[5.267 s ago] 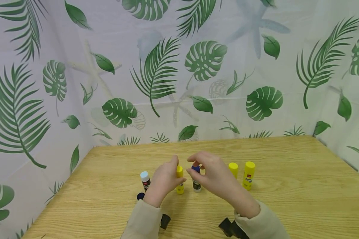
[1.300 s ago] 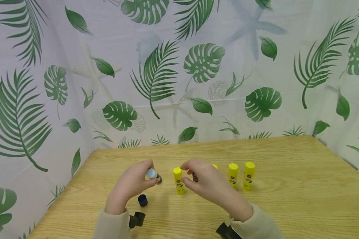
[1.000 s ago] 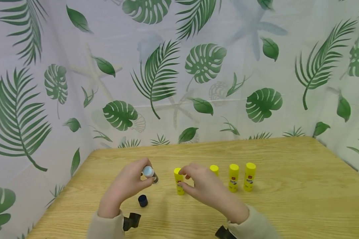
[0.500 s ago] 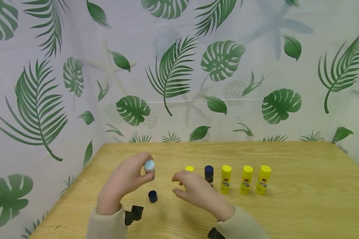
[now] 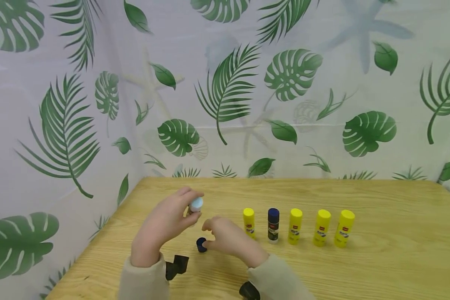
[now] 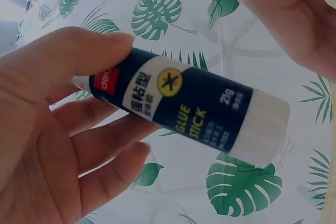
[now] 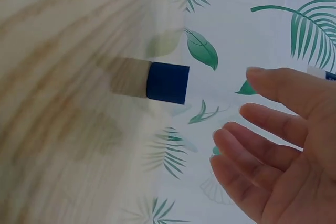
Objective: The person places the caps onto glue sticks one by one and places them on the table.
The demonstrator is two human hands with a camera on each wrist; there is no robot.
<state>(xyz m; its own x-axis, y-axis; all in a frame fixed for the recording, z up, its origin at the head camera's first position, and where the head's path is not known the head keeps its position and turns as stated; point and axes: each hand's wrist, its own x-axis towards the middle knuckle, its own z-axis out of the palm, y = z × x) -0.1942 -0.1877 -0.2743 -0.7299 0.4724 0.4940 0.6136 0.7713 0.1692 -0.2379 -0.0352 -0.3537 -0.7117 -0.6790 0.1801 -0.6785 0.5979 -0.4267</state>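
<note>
My left hand (image 5: 163,227) grips an uncapped glue stick between thumb and fingers. Its pale top (image 5: 196,204) faces up toward the head camera. Up close in the left wrist view, the glue stick (image 6: 184,103) has a dark blue label and a white base. A loose dark blue cap (image 5: 201,245) stands on the table below that hand. Reaching toward it is my right hand (image 5: 228,237), whose fingertips overlap the cap in the head view. From the right wrist, a gap shows between the cap (image 7: 169,83) and the spread, relaxed fingers.
Right of my hands, glue sticks stand upright in a row: a yellow one (image 5: 249,223), a blue-capped one (image 5: 273,227), and further yellow ones (image 5: 295,227) beyond. The wooden table (image 5: 390,250) meets a leaf-patterned cloth (image 5: 225,154) at its back and left side.
My left hand left a yellow stick, took hold of the uncapped glue stick and lifted it. My right hand moved from the blue-capped stick leftward to the cap. The head view turned left.
</note>
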